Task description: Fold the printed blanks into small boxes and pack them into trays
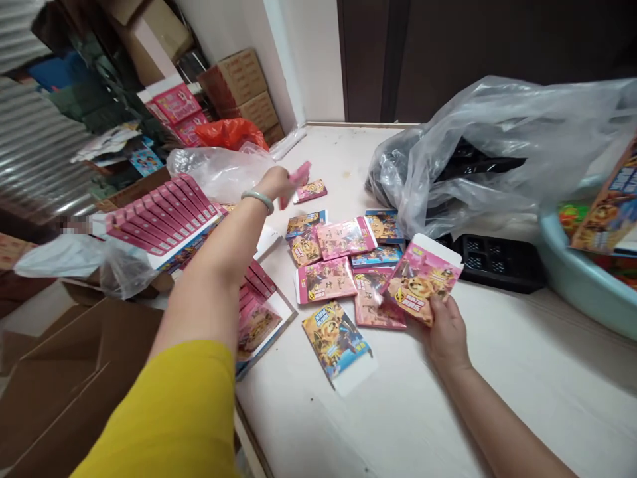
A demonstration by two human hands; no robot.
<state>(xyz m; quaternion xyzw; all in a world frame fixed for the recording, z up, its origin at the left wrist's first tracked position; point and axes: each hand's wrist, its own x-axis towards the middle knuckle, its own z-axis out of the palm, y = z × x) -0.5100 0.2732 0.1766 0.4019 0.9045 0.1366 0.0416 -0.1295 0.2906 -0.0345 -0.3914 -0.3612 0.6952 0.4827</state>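
"Pink is the open box (423,275) on the right side, yes? Where exactly is it?"

"It is at the right edge of a loose pile of small boxes (328,279), over the white table (348,425). The right hand (450,332) grips it at a lower corner, and its white flap stands up at the top."

"And the left hand (275,184)?"

"That one reaches to the far side, with its fingers closed on a second pink box (297,179), which is blurred. Just beside it, a third pink box (312,191) lies flat on the table."

"What is on the near side of the pile?"

"One blue box (333,335), also with its flap open."

"Does something stand in the way?"

"Yes, the left arm (204,285), with its yellow sleeve (169,411). It hides part of the boxes below it, next to a row of pink boxes (159,212) standing upright. At the right, a clear plastic bag (478,166), a black tray (500,262) and a pale basin (592,292) occupy much of the table."

"And farther away?"

"At the upper left I see a red bag (233,135) and brown cartons (243,79); at the lower left, an open carton (74,372)."
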